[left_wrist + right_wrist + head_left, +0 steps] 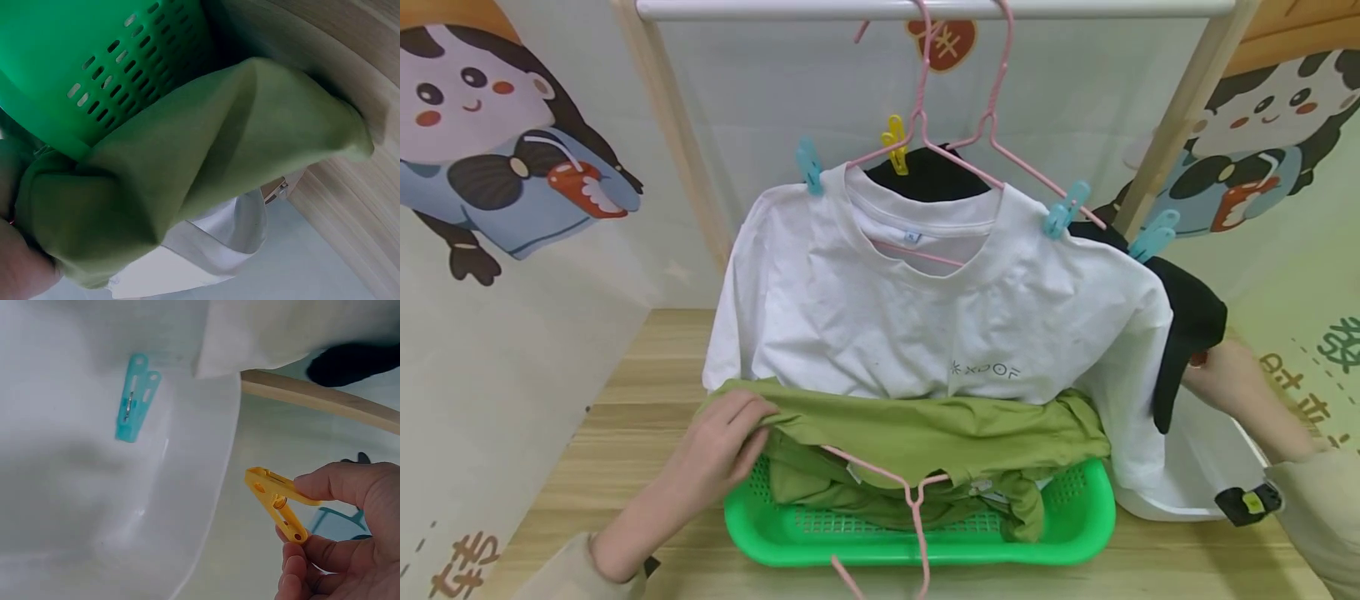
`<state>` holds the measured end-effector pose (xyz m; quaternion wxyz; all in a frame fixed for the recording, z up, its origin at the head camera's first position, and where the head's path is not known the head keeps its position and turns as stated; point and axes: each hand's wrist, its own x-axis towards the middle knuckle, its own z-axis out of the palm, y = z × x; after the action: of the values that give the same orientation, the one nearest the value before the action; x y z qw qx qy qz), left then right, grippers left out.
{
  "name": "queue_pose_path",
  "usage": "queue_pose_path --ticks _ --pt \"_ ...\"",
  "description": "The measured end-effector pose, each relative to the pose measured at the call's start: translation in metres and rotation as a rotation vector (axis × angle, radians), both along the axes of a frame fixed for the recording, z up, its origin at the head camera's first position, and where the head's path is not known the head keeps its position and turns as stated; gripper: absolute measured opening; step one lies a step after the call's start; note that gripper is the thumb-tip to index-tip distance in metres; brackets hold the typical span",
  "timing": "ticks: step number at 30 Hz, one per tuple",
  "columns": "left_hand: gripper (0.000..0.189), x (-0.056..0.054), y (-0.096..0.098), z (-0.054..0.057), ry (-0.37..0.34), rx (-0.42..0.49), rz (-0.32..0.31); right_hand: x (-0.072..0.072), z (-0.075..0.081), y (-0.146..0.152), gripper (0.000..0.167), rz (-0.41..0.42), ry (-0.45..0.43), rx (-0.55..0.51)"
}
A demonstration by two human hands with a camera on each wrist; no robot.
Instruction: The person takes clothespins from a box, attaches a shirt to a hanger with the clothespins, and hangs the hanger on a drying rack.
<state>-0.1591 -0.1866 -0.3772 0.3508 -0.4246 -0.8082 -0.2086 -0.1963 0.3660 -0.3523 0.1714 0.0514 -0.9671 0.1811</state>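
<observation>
My left hand (718,437) pinches the left end of a green garment (925,421), which lies across a green basket (917,554) with a pink hanger (917,521) in it. In the left wrist view the green cloth (212,137) bunches beside the fingers. My right hand (1225,375) is at the far right, close to a black garment (1191,308). The right wrist view shows it pinching a yellow clothespin (275,500) between thumb and fingers. Below it, a white bin (169,487) has a blue clothespin (132,400) inside.
A white T-shirt (925,325) hangs on a pink hanger (922,83) from a white rail (775,10), with blue clothespins (810,167) at its shoulders. Behind it hangs the black garment, with a yellow clothespin (895,146). Wooden posts (673,125) hold the rail.
</observation>
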Motion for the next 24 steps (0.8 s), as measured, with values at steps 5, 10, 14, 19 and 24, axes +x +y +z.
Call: queue_pose_path --ticks 5,10,14,19,24 --pt "0.032 0.001 0.003 0.003 -0.02 0.049 0.004 0.024 0.013 -0.004 0.025 -0.052 -0.068 -0.046" --pt "0.021 0.001 0.005 0.005 -0.08 0.122 0.005 0.044 0.018 -0.006 0.029 -0.106 -0.093 -0.114" --pt "0.014 0.0 0.007 0.005 -0.107 0.18 0.005 0.061 0.026 -0.012 0.028 -0.152 -0.063 -0.179" --pt "0.02 -0.002 0.008 0.006 -0.108 0.196 0.021 0.078 0.034 -0.021 0.028 -0.198 0.022 -0.233" --pt "0.008 -0.002 0.008 0.008 -0.111 0.19 0.035 0.092 0.041 -0.031 0.023 -0.145 0.13 -0.327"
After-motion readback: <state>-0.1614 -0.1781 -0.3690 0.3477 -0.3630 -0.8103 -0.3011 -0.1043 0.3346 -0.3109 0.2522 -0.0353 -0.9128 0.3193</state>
